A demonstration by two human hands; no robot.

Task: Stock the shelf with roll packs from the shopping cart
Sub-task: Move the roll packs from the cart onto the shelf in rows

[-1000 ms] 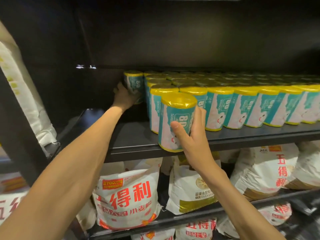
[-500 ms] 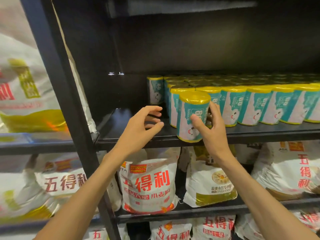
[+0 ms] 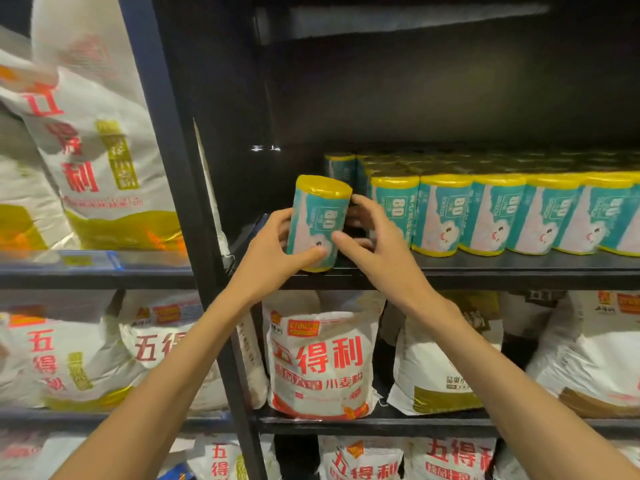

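A teal roll pack with yellow ends (image 3: 317,220) stands at the front edge of the dark shelf (image 3: 485,268), slightly tilted. My left hand (image 3: 273,252) grips its lower left side, thumb across the front. My right hand (image 3: 370,240) holds its right side, thumb on the front, fingers curled behind it. To the right, several rows of the same roll packs (image 3: 485,216) fill the shelf back to the wall. One more pack (image 3: 341,168) stands further back at the left. The shopping cart is out of view.
White flour bags with red characters (image 3: 322,358) crowd the shelves below. More flour bags (image 3: 90,140) sit in the left bay, beyond a black upright post (image 3: 173,168). Left of the held pack the shelf surface (image 3: 249,233) is bare and dark.
My left hand came back from the rear pack and took hold of the front pack. The pack moved left, away from the front row. The camera view shifted left.
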